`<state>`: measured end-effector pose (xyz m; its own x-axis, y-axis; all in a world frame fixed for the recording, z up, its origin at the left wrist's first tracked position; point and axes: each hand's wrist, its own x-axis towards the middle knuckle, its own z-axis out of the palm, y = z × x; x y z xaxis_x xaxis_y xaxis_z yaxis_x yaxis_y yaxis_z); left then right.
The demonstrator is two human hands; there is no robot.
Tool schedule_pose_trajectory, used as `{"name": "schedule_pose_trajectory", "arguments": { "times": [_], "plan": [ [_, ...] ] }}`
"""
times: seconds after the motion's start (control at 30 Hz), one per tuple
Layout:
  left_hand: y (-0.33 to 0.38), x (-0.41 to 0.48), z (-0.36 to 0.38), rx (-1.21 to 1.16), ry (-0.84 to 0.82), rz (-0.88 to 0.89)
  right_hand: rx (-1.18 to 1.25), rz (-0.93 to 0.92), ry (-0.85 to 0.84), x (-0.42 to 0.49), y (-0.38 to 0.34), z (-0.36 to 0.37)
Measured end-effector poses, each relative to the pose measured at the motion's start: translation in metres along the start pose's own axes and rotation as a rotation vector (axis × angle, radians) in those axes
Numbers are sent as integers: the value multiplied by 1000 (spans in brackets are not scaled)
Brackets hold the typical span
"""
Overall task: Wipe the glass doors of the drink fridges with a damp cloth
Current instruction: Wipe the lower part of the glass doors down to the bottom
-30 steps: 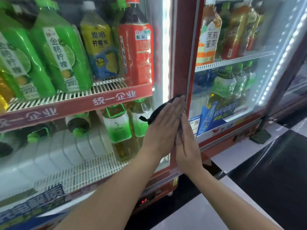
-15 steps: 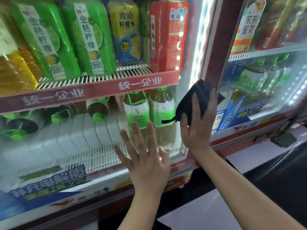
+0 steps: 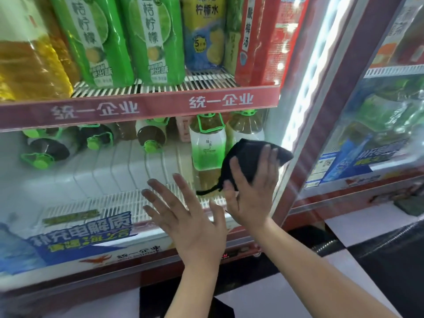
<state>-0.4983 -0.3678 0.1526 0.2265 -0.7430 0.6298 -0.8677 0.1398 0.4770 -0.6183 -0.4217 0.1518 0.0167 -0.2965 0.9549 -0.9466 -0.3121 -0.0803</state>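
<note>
1. Our right hand [image 3: 252, 187], fingers straight and close together, presses a crumpled black cloth [image 3: 250, 152] flat against the fridge's glass door [image 3: 91, 180], near its four o'clock edge, to wipe it.
2. Our left hand [image 3: 185, 216], at seven o'clock of the cloth, fingers spread, apparently steadies the door.

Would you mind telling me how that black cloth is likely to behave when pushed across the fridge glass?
The black cloth looks soft and floppy: it is bunched under the right hand and a thin tail dangles. It probably weighs little, since flat fingers alone pin it to the glass door. It may crumple or slip out if pressure eases.
</note>
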Motion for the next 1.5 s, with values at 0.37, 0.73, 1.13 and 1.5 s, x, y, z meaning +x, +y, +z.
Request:
{"name": "schedule_pose_trajectory", "arguments": {
  "times": [0.37,0.73,1.13,1.5],
  "plan": [
    [-12,-3,-3,133,-88,51,-97,-187,-94,9,80,-33],
    [-31,-18,-8,95,-82,-78,-99,13,86,44,91,-36],
    [-82,-46,20,150,-81,91,-10,351,-55,-88,84,6],
    [-101,-49,36,171,35,205,-3,144,-180,-131,82,5]
  ]
}}
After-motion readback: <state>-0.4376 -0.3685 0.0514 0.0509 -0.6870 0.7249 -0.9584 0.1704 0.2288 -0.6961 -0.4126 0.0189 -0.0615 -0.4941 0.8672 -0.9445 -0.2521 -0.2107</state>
